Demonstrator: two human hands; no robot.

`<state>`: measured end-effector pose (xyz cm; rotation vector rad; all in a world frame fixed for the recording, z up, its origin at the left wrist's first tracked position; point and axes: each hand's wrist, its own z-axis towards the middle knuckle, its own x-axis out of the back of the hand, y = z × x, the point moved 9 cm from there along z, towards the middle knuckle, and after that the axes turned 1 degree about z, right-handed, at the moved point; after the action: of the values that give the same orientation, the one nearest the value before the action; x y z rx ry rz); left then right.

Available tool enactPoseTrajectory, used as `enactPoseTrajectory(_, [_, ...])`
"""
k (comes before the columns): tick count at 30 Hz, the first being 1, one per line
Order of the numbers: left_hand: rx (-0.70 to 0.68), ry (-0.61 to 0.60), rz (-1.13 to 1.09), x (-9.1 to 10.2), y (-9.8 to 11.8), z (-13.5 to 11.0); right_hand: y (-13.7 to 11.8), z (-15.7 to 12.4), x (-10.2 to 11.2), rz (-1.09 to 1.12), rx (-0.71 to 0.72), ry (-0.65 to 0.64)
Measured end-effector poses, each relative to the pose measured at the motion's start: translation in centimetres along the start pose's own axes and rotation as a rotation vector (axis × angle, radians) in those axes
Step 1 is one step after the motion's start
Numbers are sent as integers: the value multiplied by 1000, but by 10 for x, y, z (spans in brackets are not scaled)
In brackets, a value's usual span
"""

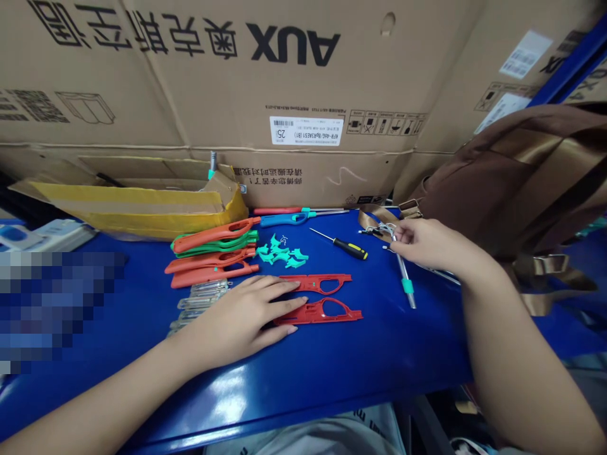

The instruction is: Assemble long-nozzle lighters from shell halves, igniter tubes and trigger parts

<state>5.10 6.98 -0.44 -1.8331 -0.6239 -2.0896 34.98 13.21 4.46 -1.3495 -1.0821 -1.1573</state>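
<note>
My left hand (256,309) lies flat with fingers spread over two red plastic lighter-handle halves (339,311), whose trigger loops show past my fingertips. My right hand (422,243), fingers pinched, grips the upper end of a metal lighter tube (404,272) with a teal collar; thin white wires show by the fingertips. Between the hands lies a black and yellow screwdriver (351,248). Small teal triggers (282,254) sit in a loose pile beyond my left hand. Clear lighter fuel tanks (203,297) are partly hidden behind my left wrist.
Red and green lighter handles (213,243) are stacked left of the triggers. A blue lighter (284,219) and a red one lie behind. An open carton (137,208) with yellow tape stands back left. A brown bag (516,183) is at right; large cardboard boxes (199,88) wall the back.
</note>
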Motion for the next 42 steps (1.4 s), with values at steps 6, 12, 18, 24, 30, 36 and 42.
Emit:
enactPoseTrajectory(6, [19, -6, 27, 1, 1, -2, -7, -5, 21, 207, 47, 219])
enactPoseTrajectory(12, [52, 21, 59, 9, -4, -4, -58, -16, 11, 405, 369, 131])
enactPoseTrajectory(18, [71, 57, 99, 15, -10, -7, -104, -32, -16, 470, 583, -35])
enactPoseTrajectory(24, [75, 111, 32, 19, -8, -4, -131, -43, -31, 553, 724, -50])
enactPoseTrajectory(30, [79, 162, -12, 24, -8, -3, -140, -48, -40, 563, 765, -121])
enactPoseTrajectory(36, [96, 138, 3, 26, -14, -4, -134, -44, -42, 616, 726, -114])
enactPoseTrajectory(42, [97, 150, -6, 30, -16, -4, -131, -45, -38, 621, 735, -75])
